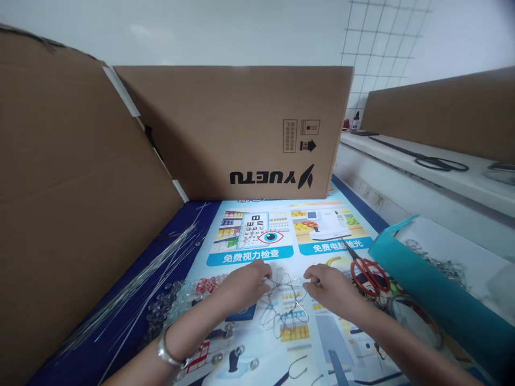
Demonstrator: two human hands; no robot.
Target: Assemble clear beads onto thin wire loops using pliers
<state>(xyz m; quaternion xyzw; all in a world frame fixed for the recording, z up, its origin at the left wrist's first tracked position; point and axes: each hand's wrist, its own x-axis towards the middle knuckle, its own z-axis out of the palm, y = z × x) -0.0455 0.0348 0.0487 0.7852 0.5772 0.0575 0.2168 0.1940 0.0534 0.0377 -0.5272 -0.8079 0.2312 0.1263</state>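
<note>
Nearest the camera are the person's two forearms, the left one wearing a silver bracelet (171,354) at the wrist; they run forward over a printed poster (257,236) that covers the tabletop. The left hand (245,287) has its fingers drawn together in a pinch on one end of a thin bent wire shape (284,308); the right hand (330,289) pinches the other end the same way, so the wire hangs between the two hands and loops down onto the poster just below them. The wire already shows several curved loops, which suggests that the bending is partly done; whether any bead is threaded on it cannot be told, and the shape looks open and unfinished. Left of the left hand lies a scatter of clear beads (173,300), some reddish, apparently unused; beyond them a bundle of straight wires (156,265) lies along the dark blue table edge, so plenty of stock seems to be left. Just right of the right hand lie red-handled scissors (368,273), touching nothing held; beside them a teal roll (434,295) slants across the corner. A large cardboard box (241,128) printed upside down stands at the back of the poster, another cardboard panel (68,203) leans on the left, and on the white ledge to the right lie black scissors (434,160).
</note>
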